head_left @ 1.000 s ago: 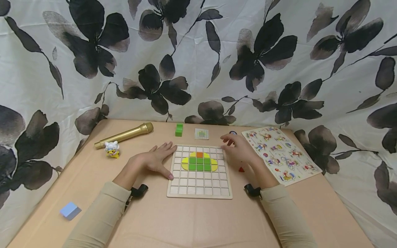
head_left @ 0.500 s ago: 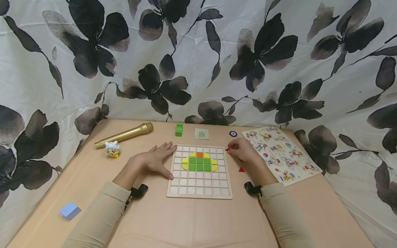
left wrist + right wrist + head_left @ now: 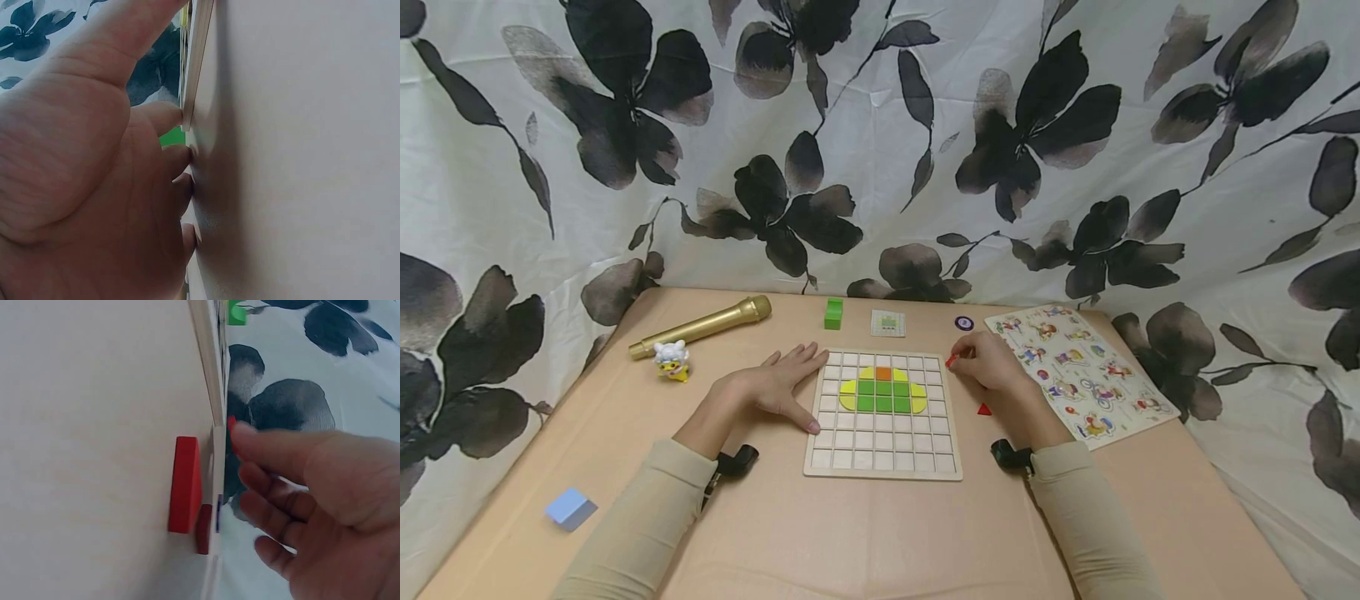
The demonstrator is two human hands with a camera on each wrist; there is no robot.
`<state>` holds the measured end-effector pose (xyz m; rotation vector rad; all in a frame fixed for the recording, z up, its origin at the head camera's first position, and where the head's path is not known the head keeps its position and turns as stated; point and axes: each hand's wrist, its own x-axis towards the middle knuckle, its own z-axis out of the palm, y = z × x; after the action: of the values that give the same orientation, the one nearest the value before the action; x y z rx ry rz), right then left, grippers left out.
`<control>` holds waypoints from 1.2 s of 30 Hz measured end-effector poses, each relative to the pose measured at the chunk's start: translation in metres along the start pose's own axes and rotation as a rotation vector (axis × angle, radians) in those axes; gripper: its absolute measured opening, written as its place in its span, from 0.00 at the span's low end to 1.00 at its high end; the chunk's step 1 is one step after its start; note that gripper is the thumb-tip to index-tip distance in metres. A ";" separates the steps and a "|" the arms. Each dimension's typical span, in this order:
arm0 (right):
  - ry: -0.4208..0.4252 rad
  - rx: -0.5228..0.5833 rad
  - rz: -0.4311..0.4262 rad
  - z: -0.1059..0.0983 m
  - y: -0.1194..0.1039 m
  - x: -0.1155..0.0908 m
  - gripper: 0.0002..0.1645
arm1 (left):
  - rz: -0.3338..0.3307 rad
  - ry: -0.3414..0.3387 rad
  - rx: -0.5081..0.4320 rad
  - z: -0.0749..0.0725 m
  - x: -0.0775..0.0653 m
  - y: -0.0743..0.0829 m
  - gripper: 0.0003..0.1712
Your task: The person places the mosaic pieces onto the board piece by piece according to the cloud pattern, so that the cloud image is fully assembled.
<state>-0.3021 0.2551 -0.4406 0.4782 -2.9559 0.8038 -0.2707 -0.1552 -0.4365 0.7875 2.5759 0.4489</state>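
My right hand (image 3: 988,365) pinches a small red piece (image 3: 951,361) between thumb and fingers, just off the right edge of a white grid board (image 3: 883,458). In the right wrist view that piece (image 3: 232,425) shows only as a sliver past the thumb. A red triangle block (image 3: 984,409) lies on the table below this hand, and a second, darker red block (image 3: 204,529) sits behind it in the right wrist view. My left hand (image 3: 778,387) rests spread at the board's left edge, thumb on its rim. Green tiles (image 3: 883,397), yellow tiles (image 3: 918,404) and an orange tile (image 3: 883,374) form a shape on the board.
Behind the board are green blocks (image 3: 832,314), a pattern card (image 3: 888,324) and a dark round disc (image 3: 964,322). A picture sheet (image 3: 1120,400) lies right. Leftward are a gold microphone (image 3: 700,327), a small figurine (image 3: 671,362) and a blue block (image 3: 571,509).
My right hand has drawn slightly back from the board's upper right corner, uncovering the disc. The red piece now shows at its fingertips and has turned a little. My left hand stays put.
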 end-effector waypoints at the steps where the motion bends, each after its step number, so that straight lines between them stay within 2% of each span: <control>1: 0.013 -0.016 -0.005 -0.001 -0.002 0.000 0.11 | 0.000 0.000 0.000 0.000 0.000 0.000 0.77; 5: 0.046 -0.092 -0.011 -0.004 -0.009 -0.003 0.12 | -0.001 -0.001 -0.001 0.000 0.000 0.001 0.77; 9: 0.060 -0.117 -0.040 -0.007 -0.016 -0.004 0.12 | 0.001 -0.002 -0.007 -0.001 -0.001 0.002 0.77; 14: 0.070 -0.061 -0.108 -0.007 -0.039 -0.007 0.10 | 0.006 0.000 -0.009 -0.002 -0.001 0.002 0.77; 18: 0.049 0.000 -0.205 -0.001 -0.065 -0.008 0.08 | 0.005 0.000 -0.008 -0.002 -0.001 0.003 0.77; 23: -0.013 0.018 -0.344 0.014 -0.093 -0.011 0.09 | -0.002 -0.003 -0.012 -0.001 -0.002 0.003 0.77; 28: -0.106 -0.017 -0.456 0.029 -0.117 -0.015 0.11 | -0.001 0.001 -0.024 -0.001 0.000 0.001 0.77; 36: -0.251 -0.052 -0.506 0.047 -0.130 -0.022 0.09 | -0.003 -0.003 -0.020 -0.001 -0.001 0.001 0.77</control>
<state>-0.2401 0.1317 -0.4205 1.3364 -2.8365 0.6407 -0.2701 -0.1552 -0.4352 0.7775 2.5659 0.4713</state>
